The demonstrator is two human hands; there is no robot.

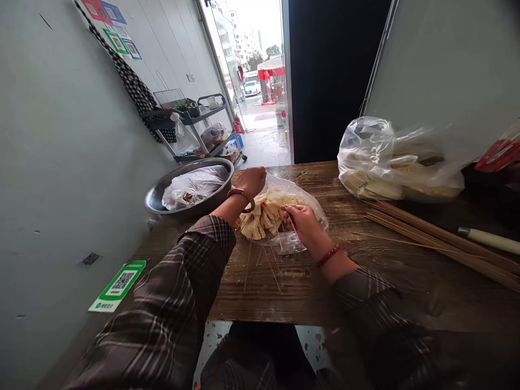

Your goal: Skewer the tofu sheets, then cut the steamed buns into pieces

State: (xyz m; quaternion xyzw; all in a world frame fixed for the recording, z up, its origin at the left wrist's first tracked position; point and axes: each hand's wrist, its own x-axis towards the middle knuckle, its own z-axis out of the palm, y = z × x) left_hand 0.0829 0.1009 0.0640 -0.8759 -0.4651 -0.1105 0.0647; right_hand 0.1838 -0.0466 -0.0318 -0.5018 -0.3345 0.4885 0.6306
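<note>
A clear plastic bag lies on the wooden table with a heap of pale, folded, sheet-like food on it. Several thin wooden skewers stick out of the heap towards me. At its right side, my right hand is closed, thumb and fingers pinching a thin skewer. My left hand is bent over the heap's far left edge, closed, with its fingertips turned away; what they hold, if anything, is hidden.
Left of the heap stands a metal basin with a white plastic bag. At right are a bundle of loose skewers, a plastic bag of pale sheets and a light-handled tool. A cart stands by the doorway.
</note>
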